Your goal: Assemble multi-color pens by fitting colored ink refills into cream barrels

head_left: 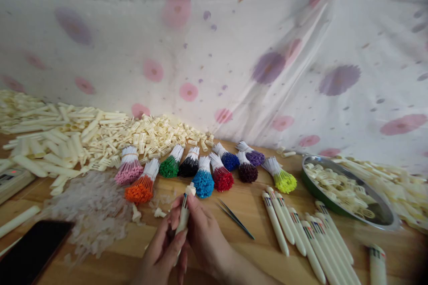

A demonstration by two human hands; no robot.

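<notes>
A cream multicolour pen point(183, 219) is held tilted upward in the lower middle, a white cap piece at its top and dark sliders in its slots. My left hand point(162, 247) is closed around the barrel, thumb across its lower part. My right hand point(204, 234) grips the same pen near the top, thumb by the cap piece. Just beyond are bundles of coloured refills, among them a blue bundle point(203, 179), a red bundle point(222, 173) and an orange bundle point(142, 185). Tweezers point(236, 219) lie to the right of my hands.
Several assembled pens point(309, 236) lie at the right, beside a metal-rimmed green bowl point(394, 221) of cream parts. Loose cream tubes point(63, 142) pile up at the back left. Small translucent pieces point(93, 213) and a black phone point(35, 249) occupy the left. A flowered plastic sheet point(207, 53) hangs behind.
</notes>
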